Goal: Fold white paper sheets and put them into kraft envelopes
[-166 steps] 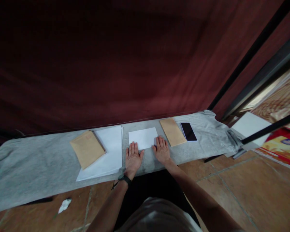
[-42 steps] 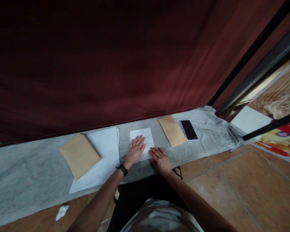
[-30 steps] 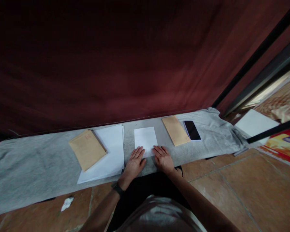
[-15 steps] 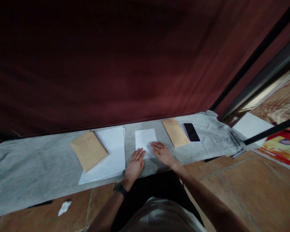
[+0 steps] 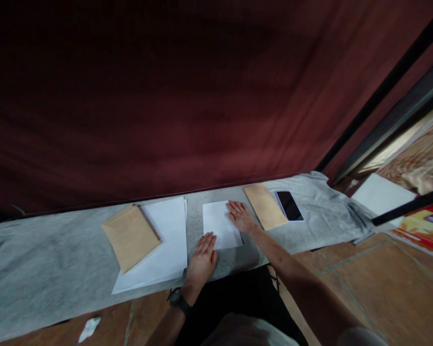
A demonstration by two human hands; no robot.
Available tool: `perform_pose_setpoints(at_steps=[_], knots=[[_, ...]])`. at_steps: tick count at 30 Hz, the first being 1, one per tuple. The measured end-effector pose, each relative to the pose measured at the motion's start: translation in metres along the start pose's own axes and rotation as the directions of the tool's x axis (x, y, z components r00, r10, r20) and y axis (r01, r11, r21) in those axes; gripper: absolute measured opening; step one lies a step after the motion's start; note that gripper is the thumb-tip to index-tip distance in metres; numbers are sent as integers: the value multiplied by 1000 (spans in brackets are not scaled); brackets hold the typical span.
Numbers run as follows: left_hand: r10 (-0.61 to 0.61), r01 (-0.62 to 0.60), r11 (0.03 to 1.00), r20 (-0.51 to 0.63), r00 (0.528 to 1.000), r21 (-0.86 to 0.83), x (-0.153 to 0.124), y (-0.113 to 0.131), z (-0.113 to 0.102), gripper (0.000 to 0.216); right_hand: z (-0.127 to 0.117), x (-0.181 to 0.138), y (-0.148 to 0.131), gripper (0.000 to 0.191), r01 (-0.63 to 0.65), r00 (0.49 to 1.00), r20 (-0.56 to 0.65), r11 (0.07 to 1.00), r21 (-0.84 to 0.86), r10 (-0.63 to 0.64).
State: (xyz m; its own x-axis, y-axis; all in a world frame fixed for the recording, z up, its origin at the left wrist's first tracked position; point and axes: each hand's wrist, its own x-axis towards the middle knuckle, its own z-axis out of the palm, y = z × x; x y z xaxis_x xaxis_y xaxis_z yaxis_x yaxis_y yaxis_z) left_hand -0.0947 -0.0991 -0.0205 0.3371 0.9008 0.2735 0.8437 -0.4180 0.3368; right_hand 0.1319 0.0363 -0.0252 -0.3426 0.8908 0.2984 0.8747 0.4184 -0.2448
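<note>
A small white sheet of paper, which looks folded, lies flat on the grey cloth in front of me. My left hand rests palm down at its near left corner, fingers stretched out. Across the sheet's far right edge lies my right hand, flat with its fingers extended. Neither hand grips anything. To the left, a brown envelope stack sits on larger white sheets. Just right of my right hand is another brown envelope.
A phone lies beside the right envelope. The grey cloth covers a long narrow bench against a dark red curtain. A crumpled white scrap is on the tiled floor. Black poles and a red printed box stand at right.
My right hand has slid away from me along the sheet to its far right edge. The left hand stays at the near left corner. The view has tilted slightly.
</note>
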Motion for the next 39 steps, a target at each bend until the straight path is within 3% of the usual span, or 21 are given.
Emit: perform_pose_setpoints(at_steps=[3, 5, 9, 11, 15, 26, 33, 39], knots=[[-5, 5, 1000, 5, 1000, 1, 0, 1, -1, 50, -3, 5, -8, 47, -30, 1000, -1, 1000, -7, 30], [-8, 8, 1000, 4, 1000, -3, 0, 1, 0, 50, -1, 5, -23, 49, 15, 1000, 17, 1000, -3, -14], [-22, 22, 1000, -1, 1000, 5, -1, 1, 2, 48, 9, 2, -61, 44, 302, 945, 97, 948, 100, -311], [-28, 28, 1000, 5, 1000, 12, 0, 1, 2, 47, 15, 3, -73, 42, 356, 923, 110, 927, 120, -369], [-8, 8, 1000, 2, 1000, 13, 0, 2, 1, 49, 19, 15, -68, 41, 298, 944, 117, 950, 88, -307], [17, -17, 1000, -48, 999, 10, -1, 1, 0, 49, 6, 31, -5, 44, 66, 992, 102, 997, 50, -71], [0, -1, 1000, -41, 999, -8, 1, 2, -1, 49, -5, -28, 9, 49, 18, 1000, 4, 981, 193, -19], [1, -2, 999, -29, 1000, -36, 2, 0, -1, 46, -20, -94, 3, 55, 51, 998, 27, 951, 306, -62]])
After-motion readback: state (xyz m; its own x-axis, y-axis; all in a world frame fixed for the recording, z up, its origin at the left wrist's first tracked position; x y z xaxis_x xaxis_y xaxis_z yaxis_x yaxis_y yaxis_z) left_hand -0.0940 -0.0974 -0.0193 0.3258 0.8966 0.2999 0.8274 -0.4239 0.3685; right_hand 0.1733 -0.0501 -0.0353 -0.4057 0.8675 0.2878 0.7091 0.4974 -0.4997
